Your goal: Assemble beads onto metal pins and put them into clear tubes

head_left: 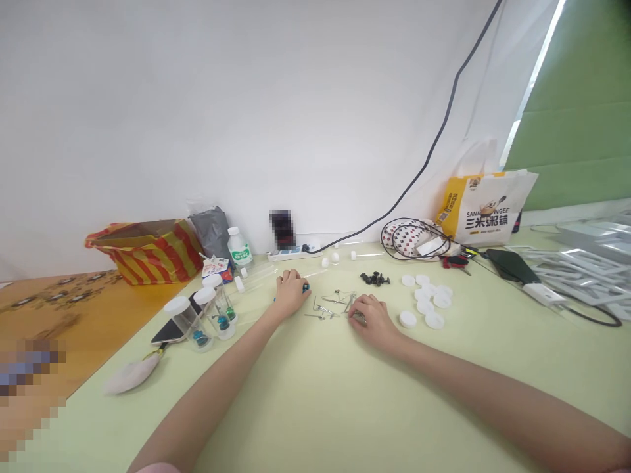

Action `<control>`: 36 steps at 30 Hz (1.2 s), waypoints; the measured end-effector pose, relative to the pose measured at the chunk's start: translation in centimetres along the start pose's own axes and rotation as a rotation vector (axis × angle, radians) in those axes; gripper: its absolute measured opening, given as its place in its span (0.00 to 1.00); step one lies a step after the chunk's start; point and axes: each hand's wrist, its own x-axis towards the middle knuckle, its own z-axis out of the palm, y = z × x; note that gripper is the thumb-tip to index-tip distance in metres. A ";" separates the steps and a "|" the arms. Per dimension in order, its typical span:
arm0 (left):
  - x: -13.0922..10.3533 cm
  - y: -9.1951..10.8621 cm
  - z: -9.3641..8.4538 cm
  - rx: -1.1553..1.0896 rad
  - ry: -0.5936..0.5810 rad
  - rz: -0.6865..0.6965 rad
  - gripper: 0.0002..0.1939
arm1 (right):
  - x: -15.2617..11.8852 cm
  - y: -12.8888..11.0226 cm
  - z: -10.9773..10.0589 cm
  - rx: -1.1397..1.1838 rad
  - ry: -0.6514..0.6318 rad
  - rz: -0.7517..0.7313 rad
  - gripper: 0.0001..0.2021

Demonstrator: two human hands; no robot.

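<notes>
My left hand [290, 292] rests on the pale green tabletop with its fingers curled over small blue-green pieces [306, 287]; most of them are hidden under the hand. Facing it across a scatter of thin metal rods [325, 310], my right hand [371, 318] has its fingertips pinched together at the rods' right end. A metal rod [351, 302] shows at those fingertips. Behind the right hand lies a pile of small black pieces [375, 278]. Several white round caps [424, 306] are spread to its right.
Clear tubes with white lids [176, 305] and blue-green pieces inside stand at left, near a phone [170, 332]. Toward the wall are more clear tubes [259, 279], a bottle [239, 248] and a power strip [288, 253]. A paper bag [486, 210], cables and white frames [591, 263] occupy the right.
</notes>
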 end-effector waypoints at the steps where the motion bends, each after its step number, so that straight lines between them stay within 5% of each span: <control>1: 0.2 0.2 0.2 -0.014 0.004 -0.006 0.09 | 0.0 0.0 0.0 0.006 0.003 0.002 0.05; 9: 0.4 0.5 0.2 -0.193 0.028 0.008 0.08 | 0.6 1.5 0.3 0.238 0.168 0.104 0.09; 14: -0.2 1.7 -0.7 -0.418 -0.022 0.014 0.10 | 1.0 2.3 0.1 0.181 0.177 0.112 0.12; 18: -2.3 3.0 -1.1 -1.046 -0.195 -0.092 0.17 | 1.0 1.8 0.2 -0.024 0.100 -0.003 0.13; 22: -4.7 4.2 -1.5 -1.398 -0.272 -0.195 0.15 | 0.8 1.2 0.1 -0.132 0.021 -0.049 0.13; 27: -5.7 5.3 -1.6 -1.491 -0.277 -0.263 0.14 | 0.6 1.3 -0.6 -0.145 0.116 0.031 0.08; 36: -6.6 5.4 -0.6 -1.531 -0.254 -0.237 0.16 | 0.7 1.2 -0.7 -0.260 -0.019 0.040 0.05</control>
